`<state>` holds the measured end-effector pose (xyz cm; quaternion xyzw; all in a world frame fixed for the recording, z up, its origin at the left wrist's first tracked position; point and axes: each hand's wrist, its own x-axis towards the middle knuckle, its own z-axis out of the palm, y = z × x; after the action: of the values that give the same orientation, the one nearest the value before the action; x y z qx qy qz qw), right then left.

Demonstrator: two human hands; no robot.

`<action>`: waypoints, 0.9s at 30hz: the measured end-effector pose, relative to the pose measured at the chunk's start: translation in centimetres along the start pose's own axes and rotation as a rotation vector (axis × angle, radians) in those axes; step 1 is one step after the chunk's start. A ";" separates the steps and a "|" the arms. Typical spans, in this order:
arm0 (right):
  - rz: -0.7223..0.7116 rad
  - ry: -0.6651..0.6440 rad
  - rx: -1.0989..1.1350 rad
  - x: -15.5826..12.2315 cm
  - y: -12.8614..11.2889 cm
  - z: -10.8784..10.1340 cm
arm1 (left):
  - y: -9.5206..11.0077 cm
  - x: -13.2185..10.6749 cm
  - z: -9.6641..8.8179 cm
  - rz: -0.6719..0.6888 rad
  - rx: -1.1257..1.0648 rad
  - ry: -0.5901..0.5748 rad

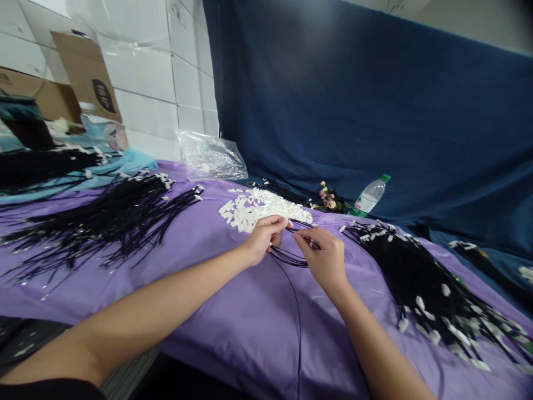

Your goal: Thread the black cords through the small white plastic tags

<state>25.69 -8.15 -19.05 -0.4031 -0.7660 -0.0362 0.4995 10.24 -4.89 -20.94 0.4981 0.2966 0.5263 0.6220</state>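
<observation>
My left hand [268, 236] is closed in a pinch around thin black cords [291, 258], at the near edge of a pile of small white plastic pieces [258, 205]. The cords curve in a loop between my hands, and a single strand hangs down over the purple cloth [233, 328]. My right hand [322, 253] has its fingers closed on the same cords, a little to the right. Fingers hide the cord ends, so I cannot make out whether a white piece is among them.
Black cords with white ends lie in a heap on the left [125, 216] and another heap on the right [400, 266]. Behind are a clear plastic bag [212, 155], small flowers [327, 197] and a green-capped bottle [370, 195]. A dark cup [25, 122] and cardboard box [85, 72] stand far left.
</observation>
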 end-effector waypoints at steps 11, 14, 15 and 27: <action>-0.031 0.014 -0.027 -0.7 0.2 0.7 | -0.1 0.0 0.5 -0.084 -0.104 0.070; -0.075 0.050 -0.061 -0.6 0.3 0.6 | 0.6 0.2 0.4 -0.113 -0.190 0.129; -0.106 0.074 -0.097 -0.5 0.3 0.5 | 0.8 0.3 0.2 -0.128 -0.254 0.158; -0.583 -0.314 -0.169 -1.0 0.3 0.6 | 2.9 2.3 -2.4 -0.179 -0.567 0.292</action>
<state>25.68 -8.27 -20.28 -0.2079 -0.9108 -0.1783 0.3090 7.73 -2.09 -18.65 0.1963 0.2667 0.5971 0.7306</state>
